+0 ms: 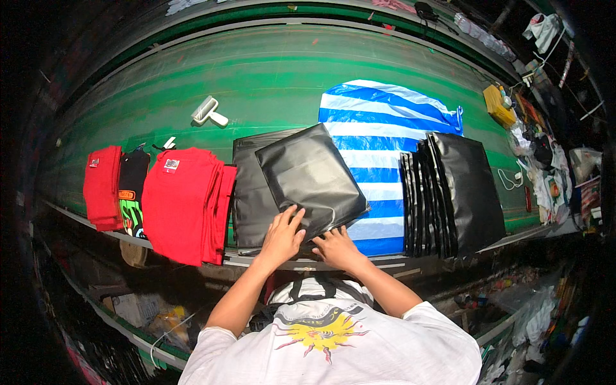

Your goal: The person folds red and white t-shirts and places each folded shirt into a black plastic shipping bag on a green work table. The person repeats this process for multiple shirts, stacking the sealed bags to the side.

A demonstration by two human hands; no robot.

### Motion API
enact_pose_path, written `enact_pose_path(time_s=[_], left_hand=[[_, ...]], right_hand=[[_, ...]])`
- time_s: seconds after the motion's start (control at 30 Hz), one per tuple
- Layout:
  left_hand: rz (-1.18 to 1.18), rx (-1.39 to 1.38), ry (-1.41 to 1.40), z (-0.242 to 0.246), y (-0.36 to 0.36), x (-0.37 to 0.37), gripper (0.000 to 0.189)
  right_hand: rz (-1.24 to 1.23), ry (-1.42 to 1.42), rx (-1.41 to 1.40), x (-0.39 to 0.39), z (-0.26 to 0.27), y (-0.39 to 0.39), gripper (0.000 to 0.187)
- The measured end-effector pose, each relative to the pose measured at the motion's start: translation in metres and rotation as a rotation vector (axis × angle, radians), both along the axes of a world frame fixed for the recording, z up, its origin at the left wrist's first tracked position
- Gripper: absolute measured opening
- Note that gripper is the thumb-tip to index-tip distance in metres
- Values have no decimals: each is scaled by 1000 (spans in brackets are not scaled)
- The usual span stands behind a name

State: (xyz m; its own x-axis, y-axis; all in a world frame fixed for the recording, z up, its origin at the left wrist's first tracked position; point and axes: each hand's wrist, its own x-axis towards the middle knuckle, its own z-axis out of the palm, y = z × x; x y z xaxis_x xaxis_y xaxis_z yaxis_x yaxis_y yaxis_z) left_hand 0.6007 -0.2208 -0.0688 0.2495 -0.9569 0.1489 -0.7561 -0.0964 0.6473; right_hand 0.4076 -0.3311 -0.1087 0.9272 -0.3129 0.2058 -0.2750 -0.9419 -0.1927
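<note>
A flat, glossy black plastic bag (pixel 313 168) lies askew on a pile of similar black bags (pixel 245 192) directly before me. The fingertips of my left hand (pixel 282 238) rest spread on its near left side. My right hand (pixel 337 249) is at the near corner, its fingers bent against the edge; whether they pinch the plastic is hidden. Right of the pile, a blue-and-white striped plastic bag (pixel 370 173) is spread out, partly covered by the tilted black bag. Folded black plastic bags (pixel 462 192) stand in a leaning, overlapping row on its right side.
Folded red T-shirts (pixel 178 202) are stacked to the left, beside a black printed shirt (pixel 133 173) and another red stack (pixel 102 187). A lint roller (pixel 210 112) lies on the green table (pixel 274 72). A yellow box (pixel 498 106), a white cable (pixel 510 180) and crumpled plastic occupy the right end.
</note>
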Motion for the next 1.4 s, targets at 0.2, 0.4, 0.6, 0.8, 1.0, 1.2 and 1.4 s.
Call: enact_pose_path(time_s=[0.2,0.4,0.6,0.8,1.0,1.2,1.4], left_hand=[[-122,376,-196,-23,-13,10,38],[-205,-50,-105,-29,-81,-31,43],[-290,-7,-412,-56,-108,-60,44],[-312,-108,-339,-47,-145,-98,34],[-212,-259,-371,-64,-155,-115,23],[-234,-419,-406,-65,-152,-111,10],[-250,-510,-474,-68,-155,-116,7]], right_hand=[[-645,73,435,-32,47,-59,27],[-853,-222,647,-66,-11,-134,23],[-961,-294,1284,-63,-17,-151,18],[-960,-240,1342,-60,-4,-158,14],[-894,-168,1531,-64,2,-170,16],[-848,-68,1591,-62,-4,-172,16],[-723,41,1468,-59,-20,-177,20]])
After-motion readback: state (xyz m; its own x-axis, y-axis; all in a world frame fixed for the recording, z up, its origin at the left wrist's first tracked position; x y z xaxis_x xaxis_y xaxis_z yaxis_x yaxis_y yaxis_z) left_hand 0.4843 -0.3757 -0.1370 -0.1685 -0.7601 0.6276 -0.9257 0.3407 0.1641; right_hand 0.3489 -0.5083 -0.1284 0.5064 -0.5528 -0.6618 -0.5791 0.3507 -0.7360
